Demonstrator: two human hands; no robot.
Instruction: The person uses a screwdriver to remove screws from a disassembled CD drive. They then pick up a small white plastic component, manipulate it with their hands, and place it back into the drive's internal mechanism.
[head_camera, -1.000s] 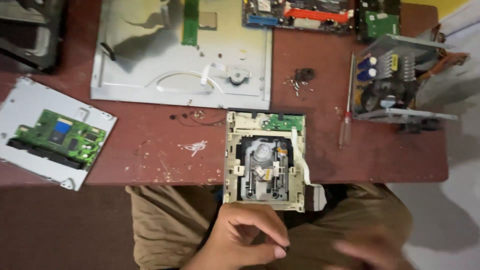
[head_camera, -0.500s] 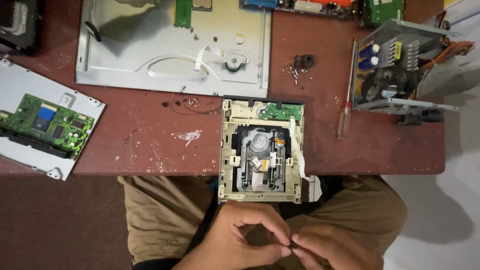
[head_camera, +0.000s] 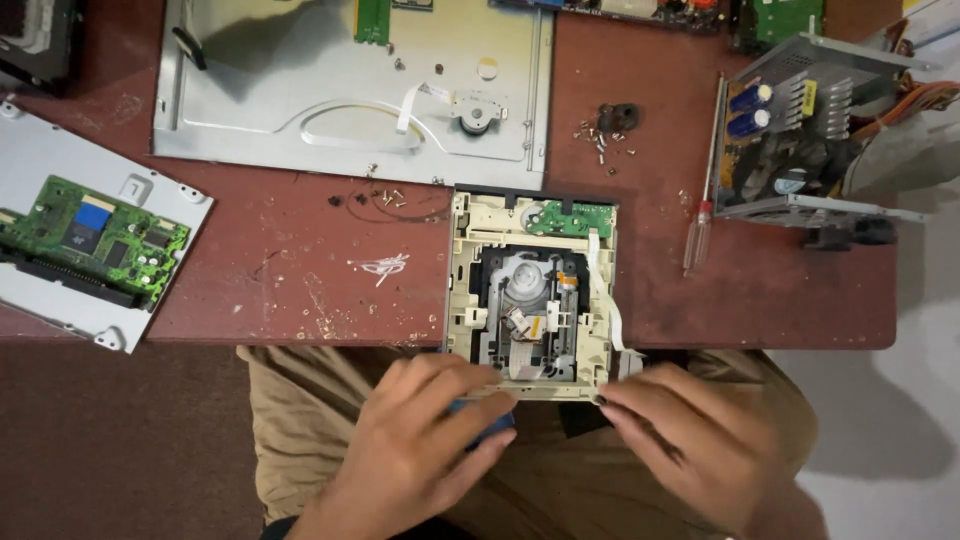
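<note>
Left fingers (head_camera: 470, 385) curled on near edge of drive (head_camera: 530, 295), blue part beneath; right fingers (head_camera: 625, 395) pinching its near-right corner; drive overhangs counter (head_camera: 300, 290) edge above lap; risk: slip tips drive off, ribbon (head_camera: 600, 290) snags; screws (head_camera: 600, 140) loose nearby.

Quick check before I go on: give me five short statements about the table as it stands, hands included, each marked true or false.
1. Both hands touch the near edge of the opened cream plastic disc drive. True: the left hand and right hand meet it at its near edge.
2. The red-handled screwdriver lies left of the drive. False: it lies to its right, beside the open grey metal power supply box.
3. The green circuit board rests on a pale metal plate at the table's left. True.
4. The right hand holds the screwdriver. False: it lies on the table, apart from both hands.
5. Small loose screws lie beyond the drive. True.
</note>
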